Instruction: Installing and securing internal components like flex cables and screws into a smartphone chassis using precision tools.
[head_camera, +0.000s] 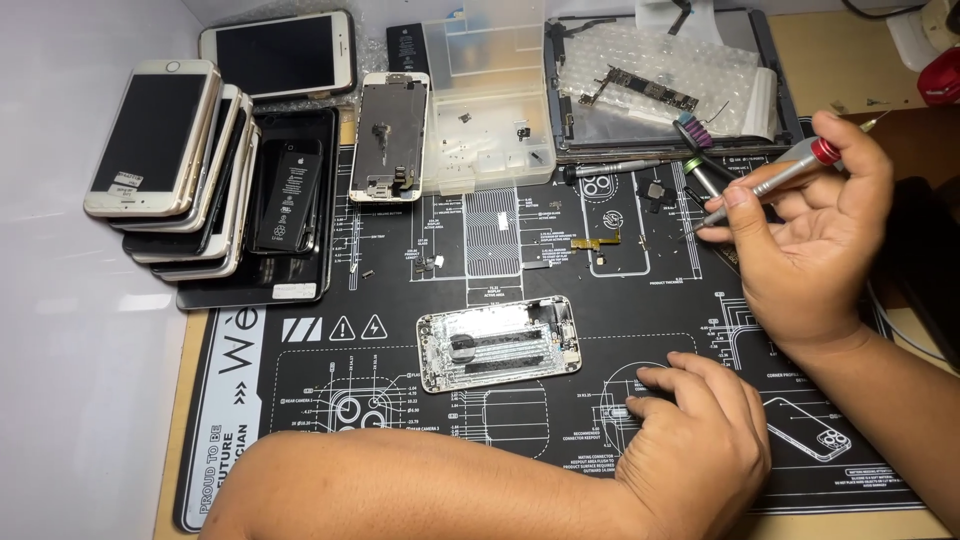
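Broadly, the table (870, 60) carries a black repair mat (300, 400) printed with white diagrams, and nearly everything lies on it, likely so that small parts show up against the dark surface and do not roll off.

At the far left a stack of phones (170, 160) leans in overlapping layers, set aside at the mat's edge, well apart from the hands. Behind the mat's top edge lies a dark tray (790, 120) holding bubble wrap and a bare circuit board (640, 88), cushioned there, it seems, for safekeeping. Beside it stands a clear plastic parts box (487, 90), open-topped, with tiny pieces in its compartments; a detached screen assembly (390, 135) lies face down just to its left.

Near the mat's middle rests the opened phone shell (498, 342), its inside facing up, between the two arms and touching neither hand.

The left hand (700, 440) lies palm down on the mat just right of the shell, its fingers spread flat and loose, holding nothing; they may be pinning something tiny, but I cannot tell.

The right hand (810, 240) is raised above the mat's right side, its fingers closed around a slim silver screwdriver (770, 183) with a red band, the tip pointing left and down, held like a pen for fine control.
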